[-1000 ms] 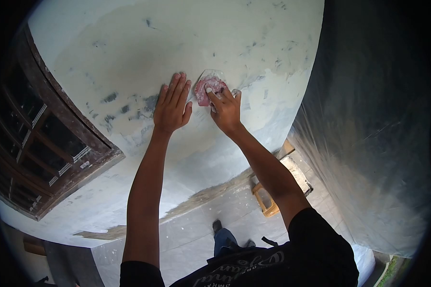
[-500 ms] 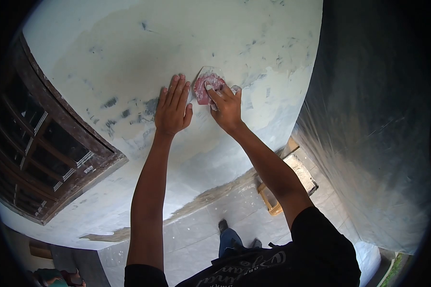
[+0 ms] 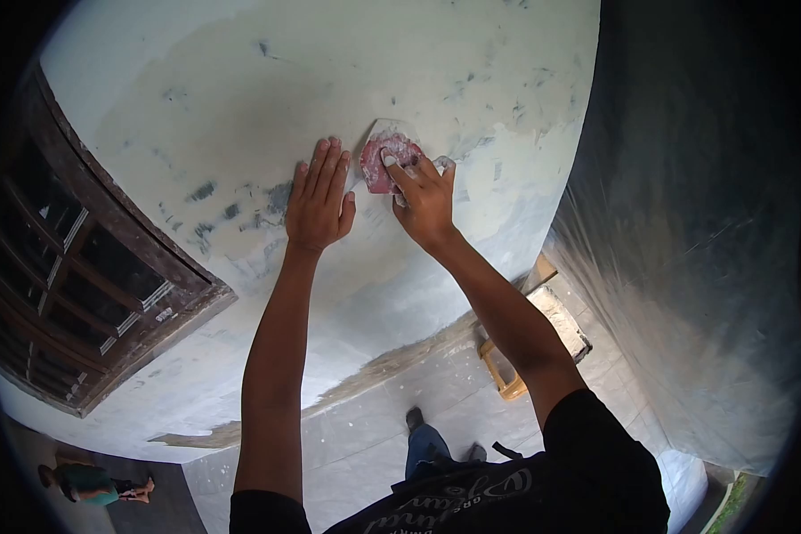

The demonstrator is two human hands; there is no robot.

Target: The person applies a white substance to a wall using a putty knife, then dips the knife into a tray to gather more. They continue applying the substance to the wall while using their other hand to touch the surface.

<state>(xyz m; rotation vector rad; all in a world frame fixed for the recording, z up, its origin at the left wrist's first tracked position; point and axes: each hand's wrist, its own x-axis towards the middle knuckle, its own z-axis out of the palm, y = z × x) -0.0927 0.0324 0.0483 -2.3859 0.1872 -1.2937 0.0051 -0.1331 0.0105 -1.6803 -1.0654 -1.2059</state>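
Note:
My left hand rests flat on the pale wall, palm down, its long fingers close together and the thumb out to the side. Just right of it, my right hand grips a flat putty scraper, reddish with white smears and a pale far edge. My thumb lies on top of the scraper and the fingers curl round its right side, partly hidden. The scraper appears to lie against the wall. Dark grey scuffs and patches mark the wall around both hands.
A brown-framed window is set in the wall at left. Plastic sheeting hangs at right. On the tiled floor stands a wooden stool beside a whitish board-like thing. Another person is at lower left.
The right hand and scraper have shifted very slightly across the wall. My left hand has stayed nearly in place. The person at lower left now shows more fully.

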